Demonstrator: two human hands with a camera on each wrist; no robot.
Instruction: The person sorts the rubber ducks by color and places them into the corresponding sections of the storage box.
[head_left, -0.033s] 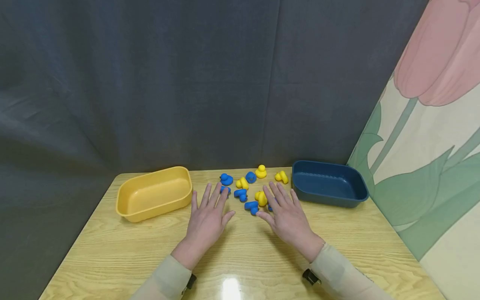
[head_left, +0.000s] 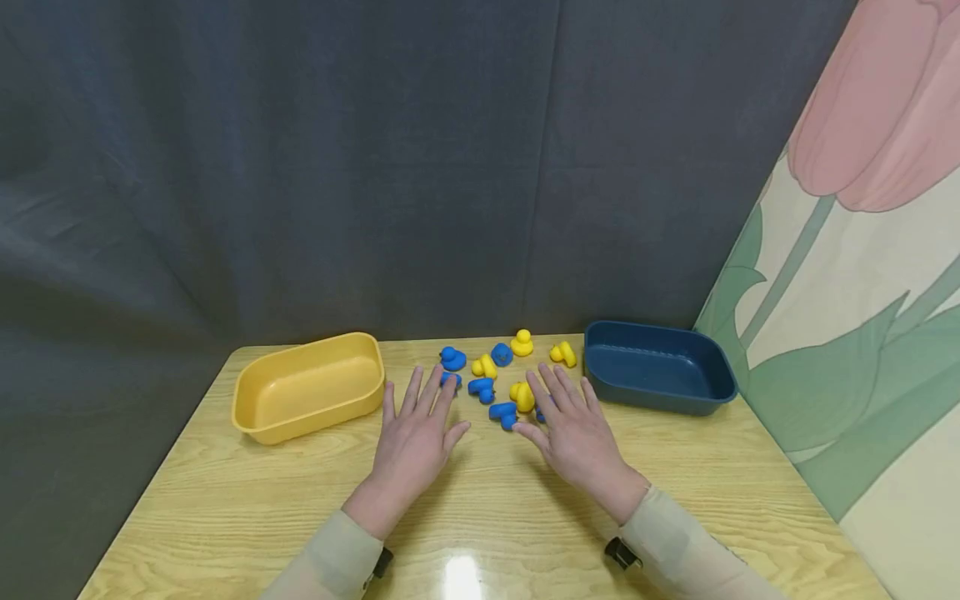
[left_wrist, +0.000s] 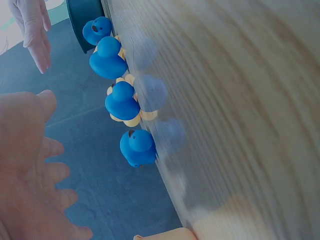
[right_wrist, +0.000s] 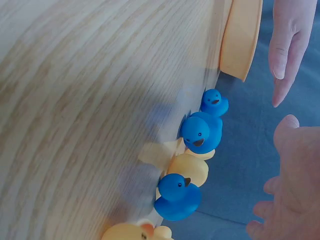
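Note:
Several blue and yellow toy ducks lie scattered at the far middle of the table [head_left: 480, 500], some upright and some on their sides. My left hand [head_left: 411, 450] is held palm down with spread fingers over the near left of the group, partly covering a blue duck [head_left: 451, 379]. Opposite it, my right hand [head_left: 583, 446] is spread the same way and partly hides another blue duck [head_left: 540, 414]. A tipped blue duck [head_left: 504, 414] and a yellow duck [head_left: 522, 397] lie between the hands. Both wrist views show the palms raised off the wood, holding nothing.
At the left stands a yellow bin [head_left: 307, 421], and at the right a dark blue bin [head_left: 660, 400]; no ducks show inside either. A dark grey curtain [head_left: 450, 167] hangs behind the table. Tulip-patterned fabric [head_left: 847, 358] borders the right side.

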